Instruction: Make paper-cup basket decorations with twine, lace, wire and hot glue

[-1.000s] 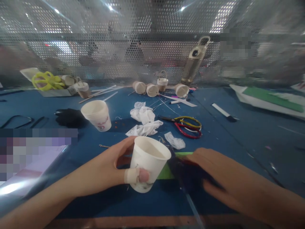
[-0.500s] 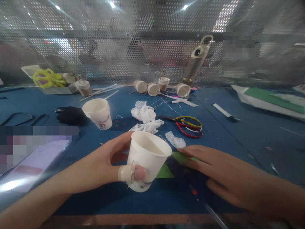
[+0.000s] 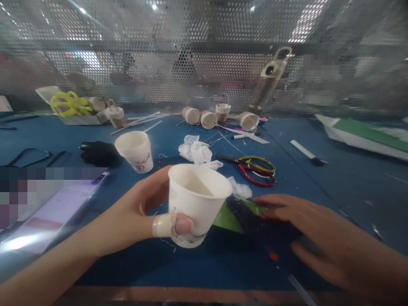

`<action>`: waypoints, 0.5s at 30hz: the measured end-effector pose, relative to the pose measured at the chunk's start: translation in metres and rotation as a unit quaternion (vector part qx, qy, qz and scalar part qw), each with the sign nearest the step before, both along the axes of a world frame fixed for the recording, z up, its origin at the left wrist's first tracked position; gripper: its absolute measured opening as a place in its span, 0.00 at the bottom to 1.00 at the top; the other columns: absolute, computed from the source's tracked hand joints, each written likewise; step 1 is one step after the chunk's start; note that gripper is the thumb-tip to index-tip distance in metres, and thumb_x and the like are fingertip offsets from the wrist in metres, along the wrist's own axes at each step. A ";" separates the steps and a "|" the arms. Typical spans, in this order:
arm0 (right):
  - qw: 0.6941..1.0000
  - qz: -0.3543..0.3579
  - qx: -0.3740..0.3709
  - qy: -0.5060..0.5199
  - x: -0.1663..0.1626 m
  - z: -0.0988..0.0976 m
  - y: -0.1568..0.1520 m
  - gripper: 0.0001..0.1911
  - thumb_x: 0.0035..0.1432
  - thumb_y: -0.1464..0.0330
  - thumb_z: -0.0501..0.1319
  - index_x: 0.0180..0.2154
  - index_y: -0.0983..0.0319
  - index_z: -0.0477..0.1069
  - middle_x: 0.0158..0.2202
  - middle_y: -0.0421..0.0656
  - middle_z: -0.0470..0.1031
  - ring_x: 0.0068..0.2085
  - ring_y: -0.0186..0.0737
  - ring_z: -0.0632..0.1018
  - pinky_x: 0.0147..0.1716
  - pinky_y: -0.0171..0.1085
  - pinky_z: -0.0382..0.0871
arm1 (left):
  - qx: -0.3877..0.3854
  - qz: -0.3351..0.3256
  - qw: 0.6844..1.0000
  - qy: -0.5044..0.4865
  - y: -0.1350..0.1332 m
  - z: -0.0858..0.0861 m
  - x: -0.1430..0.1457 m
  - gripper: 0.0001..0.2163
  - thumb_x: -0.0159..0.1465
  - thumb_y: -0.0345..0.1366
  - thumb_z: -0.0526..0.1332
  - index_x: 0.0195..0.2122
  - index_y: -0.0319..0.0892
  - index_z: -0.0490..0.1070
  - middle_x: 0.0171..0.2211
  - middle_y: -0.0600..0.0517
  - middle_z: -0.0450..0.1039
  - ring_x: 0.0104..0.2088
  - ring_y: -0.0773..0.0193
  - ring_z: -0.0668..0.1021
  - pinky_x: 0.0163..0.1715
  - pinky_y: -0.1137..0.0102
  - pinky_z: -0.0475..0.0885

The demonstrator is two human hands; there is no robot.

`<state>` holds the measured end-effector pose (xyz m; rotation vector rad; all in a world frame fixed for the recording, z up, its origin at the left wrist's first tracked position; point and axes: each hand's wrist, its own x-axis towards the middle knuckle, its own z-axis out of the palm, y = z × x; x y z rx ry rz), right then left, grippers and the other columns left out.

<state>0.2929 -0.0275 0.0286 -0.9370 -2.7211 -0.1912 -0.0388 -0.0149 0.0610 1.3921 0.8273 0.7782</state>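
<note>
My left hand [image 3: 143,214], with a plaster round the thumb, is wrapped round a white paper cup [image 3: 196,202] and holds it tilted a little above the blue table [image 3: 334,170]. Right of the cup, my right hand [image 3: 314,233] reaches over a dark object [image 3: 267,231] lying on a green paper piece [image 3: 228,216]; its fingers curl around the dark object, blurred by motion. What the dark object is I cannot make out.
A stack of paper cups [image 3: 135,149] stands behind, with crumpled white paper [image 3: 197,151], red and yellow scissors [image 3: 256,168], small cup baskets [image 3: 208,118], a bottle [image 3: 269,80], a black glove [image 3: 98,152] and a phone [image 3: 60,204] at left. A perforated screen closes the back.
My left hand has lifted the cup slightly higher and toward me. My right hand has shifted right and closed more over the dark object.
</note>
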 end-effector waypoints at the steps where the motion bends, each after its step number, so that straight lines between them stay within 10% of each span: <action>1: 1.000 -0.005 0.002 0.007 0.004 -0.001 0.000 0.20 0.55 0.75 0.52 0.48 0.59 0.70 0.52 0.53 0.81 0.50 0.54 0.83 0.41 0.51 0.85 | 0.005 0.021 1.000 -0.009 -0.001 0.000 0.001 0.24 0.57 0.44 0.74 0.53 0.45 0.74 0.53 0.51 0.79 0.60 0.45 0.74 0.62 0.57 0.68; 15: 0.981 -0.166 -0.058 0.082 0.046 -0.023 -0.003 0.23 0.56 0.74 0.54 0.52 0.49 0.64 0.61 0.46 0.69 0.58 0.55 0.76 0.50 0.57 0.78 | 0.008 0.014 1.000 -0.020 -0.001 -0.001 0.002 0.18 0.58 0.40 0.73 0.50 0.49 0.77 0.39 0.58 0.83 0.57 0.50 0.77 0.60 0.62 0.70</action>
